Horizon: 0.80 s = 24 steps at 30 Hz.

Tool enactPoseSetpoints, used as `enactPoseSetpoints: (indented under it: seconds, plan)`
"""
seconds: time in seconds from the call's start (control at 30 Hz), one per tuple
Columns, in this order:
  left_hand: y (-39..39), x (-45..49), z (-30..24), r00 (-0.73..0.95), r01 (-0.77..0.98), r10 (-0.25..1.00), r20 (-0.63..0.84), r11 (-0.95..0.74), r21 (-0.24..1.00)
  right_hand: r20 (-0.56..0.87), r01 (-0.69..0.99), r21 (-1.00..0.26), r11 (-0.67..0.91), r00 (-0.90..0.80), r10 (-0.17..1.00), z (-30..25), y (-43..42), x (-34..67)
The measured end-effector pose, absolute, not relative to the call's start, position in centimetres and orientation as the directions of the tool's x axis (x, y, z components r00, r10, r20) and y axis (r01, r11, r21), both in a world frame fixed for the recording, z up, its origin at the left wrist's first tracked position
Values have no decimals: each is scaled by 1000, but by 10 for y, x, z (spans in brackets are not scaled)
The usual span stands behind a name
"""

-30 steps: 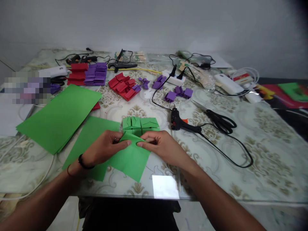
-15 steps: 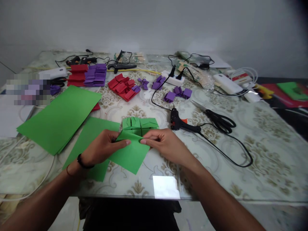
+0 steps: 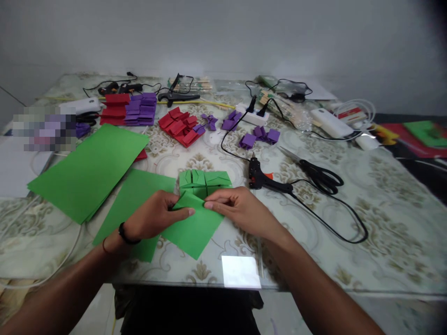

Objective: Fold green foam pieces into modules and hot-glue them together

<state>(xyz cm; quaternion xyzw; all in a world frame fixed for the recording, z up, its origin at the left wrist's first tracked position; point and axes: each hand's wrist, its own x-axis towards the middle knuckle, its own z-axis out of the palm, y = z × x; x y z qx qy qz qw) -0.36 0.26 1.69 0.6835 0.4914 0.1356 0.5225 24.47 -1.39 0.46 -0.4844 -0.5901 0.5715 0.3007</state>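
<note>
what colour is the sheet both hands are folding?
Plain green sheet, pinched by left hand and right hand; shows best in the head view.

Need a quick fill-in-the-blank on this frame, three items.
1. The left hand and right hand pinch a sheet of ____ paper.
2. The glue gun lies to the ____ of both hands.
3. The scissors have ____ handles.
Missing words: green, right, black.
</note>
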Motion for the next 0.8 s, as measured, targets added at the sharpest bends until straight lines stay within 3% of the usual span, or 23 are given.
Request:
enactPoseSetpoints:
  seconds: [0.47,0.8]
  plan:
    - [0,0,13,562,560,722,-403,26,828,-247,170,-966,-196,-374,894,3,-20,231]
    - [1,2,10,642,491,679,-356,-8,871,-236,116,-972,-207,-393,889,0,-21,226]
